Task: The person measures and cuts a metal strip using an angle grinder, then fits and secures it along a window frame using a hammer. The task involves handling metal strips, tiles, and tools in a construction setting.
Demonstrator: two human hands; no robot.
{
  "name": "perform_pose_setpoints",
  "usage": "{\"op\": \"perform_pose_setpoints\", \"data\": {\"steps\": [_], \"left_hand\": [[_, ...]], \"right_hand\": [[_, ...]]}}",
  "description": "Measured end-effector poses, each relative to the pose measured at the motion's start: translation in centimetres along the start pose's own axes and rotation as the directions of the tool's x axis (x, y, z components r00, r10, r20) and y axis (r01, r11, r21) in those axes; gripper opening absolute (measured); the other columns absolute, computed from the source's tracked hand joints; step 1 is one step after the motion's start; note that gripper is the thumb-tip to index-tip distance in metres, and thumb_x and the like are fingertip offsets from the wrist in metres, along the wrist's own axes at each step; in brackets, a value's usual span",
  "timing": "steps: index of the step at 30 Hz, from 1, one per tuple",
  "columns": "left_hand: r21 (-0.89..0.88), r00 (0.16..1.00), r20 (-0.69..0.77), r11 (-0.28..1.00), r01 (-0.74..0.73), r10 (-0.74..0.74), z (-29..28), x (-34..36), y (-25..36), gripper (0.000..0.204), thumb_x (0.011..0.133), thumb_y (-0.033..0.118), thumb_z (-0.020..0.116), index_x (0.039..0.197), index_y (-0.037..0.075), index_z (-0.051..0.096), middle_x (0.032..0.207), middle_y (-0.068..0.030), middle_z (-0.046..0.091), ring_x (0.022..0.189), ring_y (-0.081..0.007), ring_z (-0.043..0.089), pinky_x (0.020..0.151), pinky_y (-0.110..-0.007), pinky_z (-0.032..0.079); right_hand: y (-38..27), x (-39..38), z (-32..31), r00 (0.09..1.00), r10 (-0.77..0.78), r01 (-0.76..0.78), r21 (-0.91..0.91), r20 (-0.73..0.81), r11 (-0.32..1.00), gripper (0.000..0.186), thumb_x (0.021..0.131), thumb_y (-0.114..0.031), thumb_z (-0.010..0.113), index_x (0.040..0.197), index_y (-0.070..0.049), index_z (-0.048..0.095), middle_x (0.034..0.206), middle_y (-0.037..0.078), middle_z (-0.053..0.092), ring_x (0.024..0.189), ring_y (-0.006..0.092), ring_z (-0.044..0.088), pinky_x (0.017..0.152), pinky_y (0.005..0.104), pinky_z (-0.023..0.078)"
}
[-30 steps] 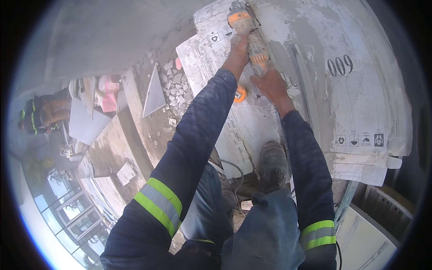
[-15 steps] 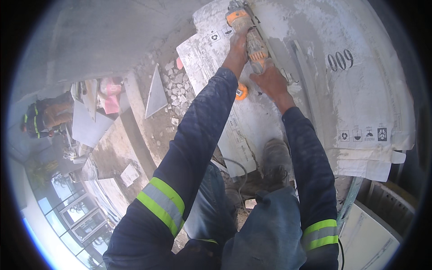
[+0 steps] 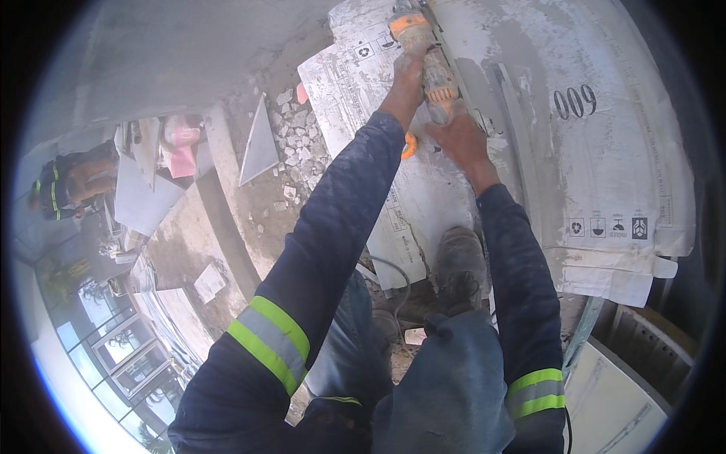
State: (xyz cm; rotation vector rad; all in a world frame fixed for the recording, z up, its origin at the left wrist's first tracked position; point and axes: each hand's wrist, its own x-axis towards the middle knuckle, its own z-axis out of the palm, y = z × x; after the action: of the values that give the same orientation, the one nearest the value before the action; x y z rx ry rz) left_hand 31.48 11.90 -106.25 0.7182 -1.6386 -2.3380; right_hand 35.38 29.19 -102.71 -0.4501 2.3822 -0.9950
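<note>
both hands are clenched on an orange-and-grey power tool, an angle grinder by its shape (image 3: 425, 57), that rests on a large dusty white slab (image 3: 605, 136) near the top of the view. left hand (image 3: 407, 79) reaches furthest up, wrapped around the forward part of the grinder's body just below its orange head. right hand (image 3: 457, 136) grips the rear end of the same tool, lower down, knuckles up and covered in pale dust. both forearms come up from the lower edge in dark blue sleeves (image 3: 333, 234) with yellow-and-grey reflective bands (image 3: 268, 340).

the grinder lies along a straight metal strip (image 3: 508, 106) that runs up the slab just to its right. a small orange object (image 3: 409, 145) peeks out between the left sleeve and the right hand; what it is cannot be told. under the slab lie flattened white cardboard sheets (image 3: 605, 257) printed with small black symbols. a dusty grey boot (image 3: 460, 265) stands on the sheet's lower edge, below the right hand, with grey trouser legs (image 3: 446, 386) beneath.

left of the slab, broken tile pieces and rubble (image 3: 299, 144) are scattered on the concrete floor (image 3: 189, 250), with a triangular tile offcut (image 3: 257, 144) beside them. far to the left another person (image 3: 64, 185) in dark clothing with reflective stripes crouches, well apart from the work.
</note>
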Motion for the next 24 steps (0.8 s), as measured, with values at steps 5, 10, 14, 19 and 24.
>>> {"op": "perform_pose_setpoints", "data": {"steps": [5, 10, 14, 19, 24], "left_hand": [[-0.309, 0.952, -0.124, 0.922, 0.232, -0.281, 2.1, -0.8, 1.1, 0.034, 0.096, 0.026, 0.07, 0.119, 0.0, 0.066, 0.104, -0.0125, 0.071, 0.091, -0.0255, 0.073, 0.075, -0.043, 0.062], [-0.24, 0.964, -0.083, 0.943, 0.228, -0.254, 1.9, -1.5, 1.6, 0.04, 0.098, 0.03, 0.067, 0.126, 0.003, 0.059, 0.109, -0.0141, 0.069, 0.092, -0.0322, 0.074, 0.078, -0.051, 0.063], [-0.195, 0.953, -0.103, 0.945, 0.262, -0.285, 2.4, -1.8, 1.7, 0.042, 0.096, 0.032, 0.069, 0.126, 0.003, 0.061, 0.109, -0.0134, 0.069, 0.093, -0.0314, 0.074, 0.078, -0.05, 0.063], [0.063, 0.973, -0.069, 0.974, -0.215, 0.22, -2.1, -0.9, -2.2, 0.033, 0.091, 0.016, 0.07, 0.121, 0.002, 0.068, 0.11, -0.0156, 0.072, 0.094, -0.0284, 0.073, 0.079, -0.043, 0.061], [0.629, 0.887, 0.218, 0.637, -0.446, 0.406, 0.6, -2.8, -0.9, 0.043, 0.088, 0.002, 0.066, 0.131, 0.011, 0.066, 0.118, -0.0182, 0.071, 0.103, -0.0365, 0.068, 0.093, -0.045, 0.054]], "right_hand": [[0.8, -0.2, 0.1, 1.0, 0.016, -0.016, 0.009, -0.008, 1.0, 0.07, 0.08, -0.044, 0.075, 0.124, 0.005, 0.053, 0.099, 0.03, 0.073, 0.097, 0.0461, 0.072, 0.088, 0.0528, 0.055], [0.7, -0.5, 0.3, 1.0, -0.008, 0.008, 0.015, -0.017, 1.0, 0.069, 0.08, -0.043, 0.075, 0.124, 0.005, 0.053, 0.1, 0.029, 0.073, 0.099, 0.0461, 0.072, 0.087, 0.0524, 0.055], [0.7, -0.9, -0.1, 1.0, 0.023, -0.023, 0.017, 0.003, 1.0, 0.068, 0.08, -0.042, 0.074, 0.124, 0.006, 0.053, 0.099, 0.028, 0.073, 0.099, 0.0453, 0.072, 0.087, 0.0518, 0.055], [-0.6, -1.2, 0.5, 1.0, -0.021, 0.021, 0.026, 0.013, 0.999, 0.07, 0.079, -0.042, 0.075, 0.123, 0.007, 0.052, 0.097, 0.027, 0.073, 0.096, 0.0445, 0.073, 0.086, 0.0508, 0.055], [1.6, -1.2, 0.0, 0.999, 0.026, -0.025, 0.038, -0.03, 0.999, 0.066, 0.079, -0.041, 0.076, 0.119, 0.007, 0.055, 0.095, 0.026, 0.073, 0.09, 0.0415, 0.074, 0.083, 0.049, 0.056]]}}
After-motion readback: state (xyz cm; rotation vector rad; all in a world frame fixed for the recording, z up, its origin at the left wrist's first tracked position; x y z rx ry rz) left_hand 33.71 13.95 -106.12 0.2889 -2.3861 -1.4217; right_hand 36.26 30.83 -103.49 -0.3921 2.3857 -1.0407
